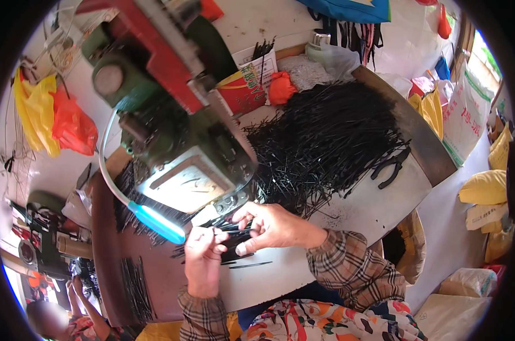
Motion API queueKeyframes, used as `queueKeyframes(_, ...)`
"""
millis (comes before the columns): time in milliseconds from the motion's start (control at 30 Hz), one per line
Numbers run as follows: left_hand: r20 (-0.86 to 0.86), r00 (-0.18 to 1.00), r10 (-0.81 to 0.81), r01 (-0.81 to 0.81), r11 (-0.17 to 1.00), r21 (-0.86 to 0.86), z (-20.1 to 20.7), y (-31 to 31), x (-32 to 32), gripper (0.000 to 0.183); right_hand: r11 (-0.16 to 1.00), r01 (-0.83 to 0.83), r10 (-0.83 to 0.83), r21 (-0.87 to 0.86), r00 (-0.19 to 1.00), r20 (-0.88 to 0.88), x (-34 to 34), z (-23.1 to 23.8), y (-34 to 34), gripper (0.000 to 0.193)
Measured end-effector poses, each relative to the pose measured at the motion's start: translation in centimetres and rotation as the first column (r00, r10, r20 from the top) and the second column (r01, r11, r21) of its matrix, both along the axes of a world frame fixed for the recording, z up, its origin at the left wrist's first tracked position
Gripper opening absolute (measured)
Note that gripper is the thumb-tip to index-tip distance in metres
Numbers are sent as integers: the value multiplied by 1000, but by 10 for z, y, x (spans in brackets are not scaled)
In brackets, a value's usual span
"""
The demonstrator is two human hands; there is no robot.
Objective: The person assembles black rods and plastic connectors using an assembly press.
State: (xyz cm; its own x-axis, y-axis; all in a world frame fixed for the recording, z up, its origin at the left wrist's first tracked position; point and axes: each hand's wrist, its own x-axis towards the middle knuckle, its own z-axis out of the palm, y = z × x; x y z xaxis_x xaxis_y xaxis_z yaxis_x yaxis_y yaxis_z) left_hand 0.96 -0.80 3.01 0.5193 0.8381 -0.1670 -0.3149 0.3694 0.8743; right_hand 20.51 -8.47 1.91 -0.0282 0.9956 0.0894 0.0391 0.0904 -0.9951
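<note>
At the front of a green bench press (178,136) with a red upper part, my two hands meet close together. My left hand (203,256) is closed in a pinch on a thin black strip (237,231). The strip's other end runs to my right hand (277,227), whose curled fingers and thumb close around it. Just beyond my hands is the press's metal working head (226,206). A lit blue lamp (158,221) on a white gooseneck shines beside my left hand. Several loose black strips (251,265) lie below my fingers.
A big heap of black strips (337,136) covers the table's far right, with black pliers (389,170) at its edge. A small strip bundle (137,288) lies at left. Behind stands a red and yellow box (240,94). Sacks (485,187) line the right; another person works at lower left.
</note>
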Motion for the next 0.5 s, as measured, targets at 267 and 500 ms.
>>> queueKeyframes(267,-194,978,-78,100,990,103,1,-20,22,10,973,216,-226,-79,827,-514,8,-2,5,14)
queueKeyframes(500,-257,954,-157,180,981,68,-2,-26,24,12,990,111,-135,-85,918,-373,2,-7,4,15)
